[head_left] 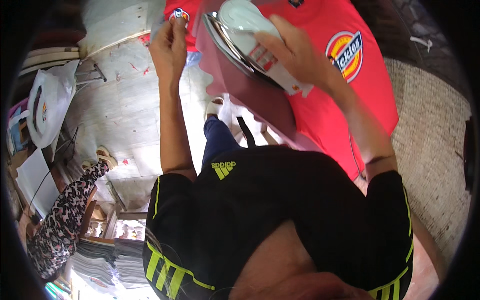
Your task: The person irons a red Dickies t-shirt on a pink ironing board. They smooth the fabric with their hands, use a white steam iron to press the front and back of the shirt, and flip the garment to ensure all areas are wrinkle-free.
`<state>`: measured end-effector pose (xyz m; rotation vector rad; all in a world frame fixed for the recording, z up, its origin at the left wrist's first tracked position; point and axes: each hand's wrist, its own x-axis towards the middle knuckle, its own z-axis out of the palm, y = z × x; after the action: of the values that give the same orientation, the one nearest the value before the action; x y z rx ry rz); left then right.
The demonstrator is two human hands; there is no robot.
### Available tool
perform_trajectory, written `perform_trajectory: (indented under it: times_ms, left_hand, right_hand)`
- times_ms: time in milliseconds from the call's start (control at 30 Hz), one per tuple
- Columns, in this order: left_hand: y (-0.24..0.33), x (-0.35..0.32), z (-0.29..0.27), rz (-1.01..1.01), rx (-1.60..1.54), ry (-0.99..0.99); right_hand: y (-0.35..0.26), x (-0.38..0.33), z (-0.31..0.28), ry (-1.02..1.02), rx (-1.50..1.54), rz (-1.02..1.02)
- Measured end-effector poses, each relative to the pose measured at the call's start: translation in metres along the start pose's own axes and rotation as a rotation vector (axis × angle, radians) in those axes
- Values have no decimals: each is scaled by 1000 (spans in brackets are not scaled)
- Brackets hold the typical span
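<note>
My right hand [297, 52] is wrapped round the handle of a pale grey-green clothes iron [245, 22]. The iron is tilted, its shiny metal soleplate edge facing left, above the edge of a pink cloth [265, 97] that hangs from the work surface. Under and beside the iron a red shirt [370, 107] lies spread out, with a round yellow, white and navy printed emblem [345, 55]. At the upper left my left hand [170, 47] is closed in a pinch on red fabric bearing a smaller round emblem [179, 17]. Whether this fabric joins the spread shirt is hidden.
A cord [354, 152] runs down near my right forearm. To the right lies a beige woven surface [425, 120]. On the left are a white plastic bag [52, 105] and a person's patterned trouser leg [70, 215]. Stacked grey fabric [95, 260] sits at the lower left.
</note>
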<state>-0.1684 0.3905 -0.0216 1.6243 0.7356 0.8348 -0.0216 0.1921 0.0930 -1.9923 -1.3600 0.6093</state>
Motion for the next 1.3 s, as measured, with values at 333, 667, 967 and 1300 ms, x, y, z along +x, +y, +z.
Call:
perform_trajectory:
  times_ms: [333, 667, 967, 1300]
  left_hand:
    - [5, -10, 67, 628, 716, 80]
    - [-22, 14, 73, 502, 704, -38]
    - [51, -187, 81, 960, 329, -689]
    - [53, -204, 80, 616, 190, -487]
  right_hand:
    - [4, -107, -14, 51, 48, 198]
    - [-6, -288, -10, 204, -45, 468]
    - [-5, -316, -6, 295, -16, 451]
    - [-17, -273, -10, 248, 24, 428]
